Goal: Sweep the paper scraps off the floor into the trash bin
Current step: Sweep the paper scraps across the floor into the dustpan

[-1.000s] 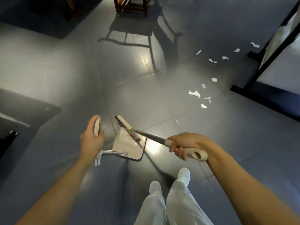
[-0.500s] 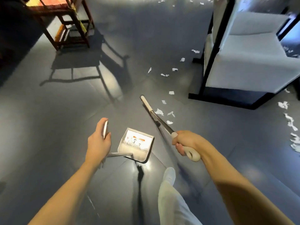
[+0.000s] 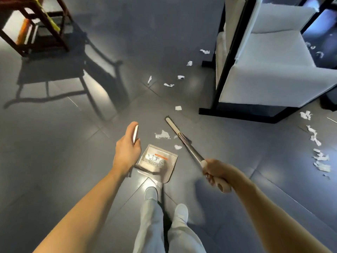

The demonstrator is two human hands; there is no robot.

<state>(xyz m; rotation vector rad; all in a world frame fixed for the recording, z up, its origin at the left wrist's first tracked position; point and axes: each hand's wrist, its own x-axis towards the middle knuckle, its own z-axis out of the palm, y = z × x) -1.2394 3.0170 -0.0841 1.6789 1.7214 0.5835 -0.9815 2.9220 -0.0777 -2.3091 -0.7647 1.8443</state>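
Note:
My left hand (image 3: 127, 150) grips the top of the dustpan handle; the beige dustpan (image 3: 158, 162) hangs low over the grey floor with white scraps inside it. My right hand (image 3: 214, 170) grips the broom handle (image 3: 191, 152), and the broom head (image 3: 172, 126) lies on the floor just ahead of the pan. White paper scraps (image 3: 162, 135) lie beside the broom head. More scraps trail away toward the white chair, and another line of scraps (image 3: 318, 156) lies at the far right. No trash bin is in view.
A white chair with a black frame (image 3: 224, 70) stands at the upper right, with scraps on its seat. A dark wooden chair (image 3: 42, 26) stands at the upper left and casts a long shadow. My white shoes (image 3: 151, 193) are just behind the dustpan.
I have stepped closer to the scraps and the white chair. The broom head swung out from over the dustpan and now lies on the floor beside the nearest scraps.

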